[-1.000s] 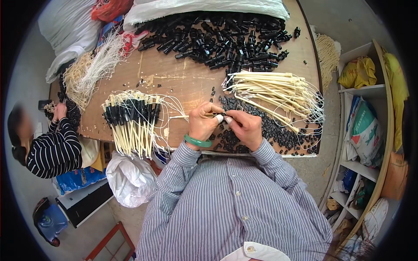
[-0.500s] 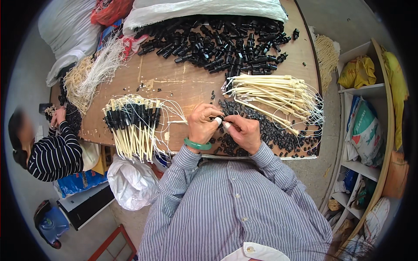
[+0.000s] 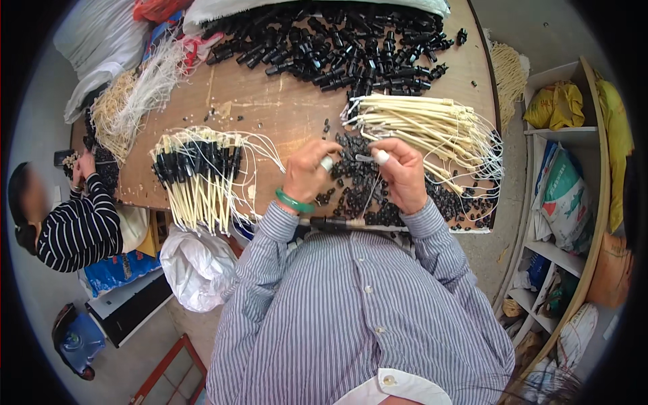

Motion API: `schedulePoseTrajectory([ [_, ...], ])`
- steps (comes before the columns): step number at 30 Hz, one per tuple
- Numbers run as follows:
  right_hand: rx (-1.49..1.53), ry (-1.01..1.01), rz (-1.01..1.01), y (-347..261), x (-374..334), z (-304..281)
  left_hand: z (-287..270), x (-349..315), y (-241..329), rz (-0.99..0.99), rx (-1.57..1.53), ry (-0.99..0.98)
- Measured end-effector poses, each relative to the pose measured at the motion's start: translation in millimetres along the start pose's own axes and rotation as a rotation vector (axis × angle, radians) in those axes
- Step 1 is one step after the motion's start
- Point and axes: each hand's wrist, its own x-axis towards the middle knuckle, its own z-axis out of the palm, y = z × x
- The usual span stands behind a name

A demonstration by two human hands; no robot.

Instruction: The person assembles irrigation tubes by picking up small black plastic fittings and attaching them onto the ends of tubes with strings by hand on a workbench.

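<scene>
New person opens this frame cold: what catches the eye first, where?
Probably the heap of black fittings across the far side of the table, with a sheaf of cream rods nearer, on the right. Then the green bangle on the left wrist, and small black parts scattered between left hand and right hand.
</scene>
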Motion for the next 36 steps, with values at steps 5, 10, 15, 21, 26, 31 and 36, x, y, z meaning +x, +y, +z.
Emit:
schedulePoseTrajectory([
  [5,-0.386,0.120,-0.145,2.3,3.2,-14.7,-35.5,-17.1,20.0,0.157,0.010,-0.120],
  [10,-1.377,0.199,-0.599,10.2,4.3,-28.1,-25.4,-51.6,18.1,0.226,0.253,-0.325],
  [15,-1.463,-0.050,-0.762,-14.1,-13.9,4.2,-14.3,-51.3,10.3,0.139,0.153,-0.250],
  [21,-1.320,-0.288,-0.598,16.4,-10.6,-5.7,-20.1,-43.6,28.2,0.203,0.287,-0.240],
  [26,-1.255,-0.387,-0.641,7.4,-8.6,-5.4,-17.1,-46.6,18.1,0.157,0.293,-0.238],
  [31,-1.157,-0.421,-0.217,14.2,-6.4,0.9,-20.2,-29.1,43.7,0.093,0.069,-0.199],
  [36,-0.869,-0.248,-0.321,-10.3,-3.5,-4.1,-22.6,-29.9,30.7,-0.132,0.198,0.014],
])
